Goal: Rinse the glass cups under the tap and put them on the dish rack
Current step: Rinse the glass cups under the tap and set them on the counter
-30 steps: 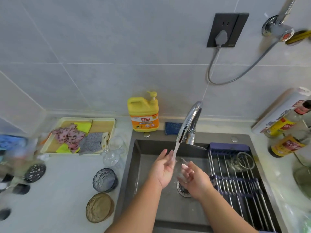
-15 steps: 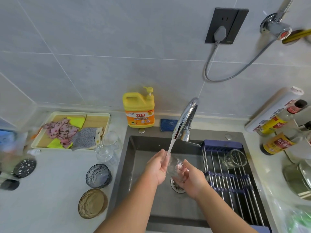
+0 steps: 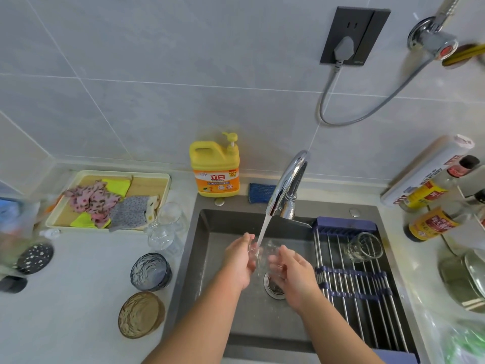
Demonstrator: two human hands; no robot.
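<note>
A clear glass cup [image 3: 263,254] sits between both hands over the sink [image 3: 210,258], right under the stream from the chrome tap [image 3: 287,181]. My left hand [image 3: 239,261] holds its left side with fingers wrapped around it. My right hand [image 3: 291,271] grips its right side. One rinsed glass cup [image 3: 363,247] lies on its side on the dish rack [image 3: 354,290] across the sink's right half. Two clear glass cups [image 3: 166,227] stand on the counter left of the sink, with a blue glass cup [image 3: 151,271] and an amber glass cup [image 3: 140,314] nearer to me.
A yellow detergent bottle [image 3: 216,169] and a blue sponge [image 3: 261,193] stand behind the sink. A tray of cloths [image 3: 105,200] lies at the left. Sauce bottles [image 3: 430,206] and a pot lid [image 3: 467,282] crowd the right counter.
Both hands have kept the cup under the running water and turned it slightly; the view shifted down a little.
</note>
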